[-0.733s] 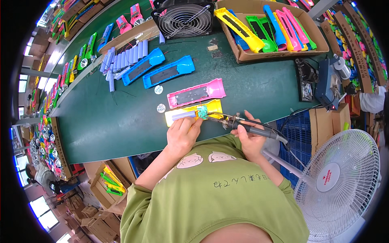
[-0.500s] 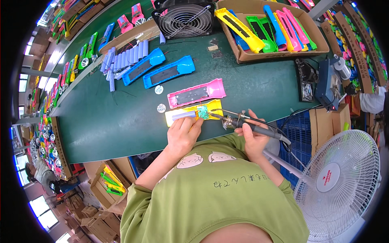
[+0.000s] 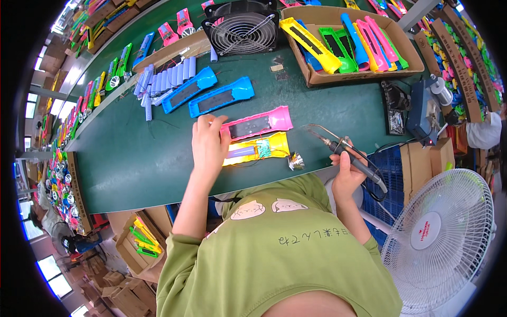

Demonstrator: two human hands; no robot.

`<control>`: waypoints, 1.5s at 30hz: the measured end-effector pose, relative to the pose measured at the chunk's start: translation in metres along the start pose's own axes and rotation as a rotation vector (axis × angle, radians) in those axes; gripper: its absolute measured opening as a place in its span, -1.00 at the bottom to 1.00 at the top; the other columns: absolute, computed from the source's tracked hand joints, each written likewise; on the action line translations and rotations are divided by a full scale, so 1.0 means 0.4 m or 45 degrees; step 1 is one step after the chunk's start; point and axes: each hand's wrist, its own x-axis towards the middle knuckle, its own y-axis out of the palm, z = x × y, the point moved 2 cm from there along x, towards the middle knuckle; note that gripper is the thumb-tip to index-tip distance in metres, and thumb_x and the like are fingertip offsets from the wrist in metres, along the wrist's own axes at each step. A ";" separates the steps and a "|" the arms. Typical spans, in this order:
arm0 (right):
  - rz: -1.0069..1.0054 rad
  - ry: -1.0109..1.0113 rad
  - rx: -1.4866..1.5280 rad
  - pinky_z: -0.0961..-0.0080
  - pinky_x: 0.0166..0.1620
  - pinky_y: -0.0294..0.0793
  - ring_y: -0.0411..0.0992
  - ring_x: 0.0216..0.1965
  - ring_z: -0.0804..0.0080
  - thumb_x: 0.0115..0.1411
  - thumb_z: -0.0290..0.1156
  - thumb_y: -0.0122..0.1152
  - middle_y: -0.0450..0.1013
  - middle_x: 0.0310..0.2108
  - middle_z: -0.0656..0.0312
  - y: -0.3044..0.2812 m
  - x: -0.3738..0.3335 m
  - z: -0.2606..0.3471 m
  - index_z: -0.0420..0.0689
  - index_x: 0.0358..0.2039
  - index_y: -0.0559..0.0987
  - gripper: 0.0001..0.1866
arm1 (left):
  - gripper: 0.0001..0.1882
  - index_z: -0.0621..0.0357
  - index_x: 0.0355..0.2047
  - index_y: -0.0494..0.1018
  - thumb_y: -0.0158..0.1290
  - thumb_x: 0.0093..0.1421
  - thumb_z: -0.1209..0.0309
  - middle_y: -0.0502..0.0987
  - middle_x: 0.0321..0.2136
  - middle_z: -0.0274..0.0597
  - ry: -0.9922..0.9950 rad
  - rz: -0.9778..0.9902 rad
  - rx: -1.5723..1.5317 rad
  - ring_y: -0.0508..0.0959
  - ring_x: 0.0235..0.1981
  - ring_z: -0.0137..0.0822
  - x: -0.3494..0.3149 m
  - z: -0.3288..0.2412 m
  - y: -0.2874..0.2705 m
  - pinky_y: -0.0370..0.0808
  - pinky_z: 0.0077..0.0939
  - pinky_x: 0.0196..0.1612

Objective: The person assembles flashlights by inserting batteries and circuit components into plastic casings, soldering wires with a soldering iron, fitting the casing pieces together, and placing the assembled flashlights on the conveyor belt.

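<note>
My right hand (image 3: pixel 347 171) grips a soldering iron (image 3: pixel 359 165) with a thin curved metal tube along it. Its tip is in the air, right of two shells and apart from them. The yellow shell (image 3: pixel 280 141) lies open-side up, holding a purple cylindrical cell (image 3: pixel 241 152) and a small green circuit board (image 3: pixel 263 148) with thin wires. A silver reflector cup (image 3: pixel 296 161) sits at its right end. Just beyond lies a pink shell (image 3: pixel 280 119) with a dark strip inside. My left hand (image 3: pixel 208 145) is at the shells' left ends, thumb and bent fingers apart; its palm side is hidden.
Two blue shells (image 3: pixel 222 100) and a pile of purple cells (image 3: pixel 169 79) lie farther left. A black fan (image 3: pixel 241 31) stands at the back beside a cardboard box (image 3: pixel 364 76) of coloured shells. A soldering station (image 3: pixel 422 113) is at right; a white fan (image 3: pixel 438 238) stands nearby.
My left hand has left the yellow shell and moved up and left, covering the round white labels. My right hand has drawn the soldering iron back to the right, uncovering the reflector cup.
</note>
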 end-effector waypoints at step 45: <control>-0.013 -0.446 -0.806 0.44 -0.28 0.53 0.47 -0.29 0.22 0.12 -0.64 -0.02 0.29 -0.14 -0.16 -0.114 0.182 -0.083 -0.27 -0.14 0.27 -0.73 | -0.88 0.07 -0.41 0.35 -0.05 -0.03 0.46 0.39 -0.29 -0.14 1.303 0.508 0.588 0.35 -0.14 -0.17 1.086 -0.151 0.574 0.31 -0.24 -0.17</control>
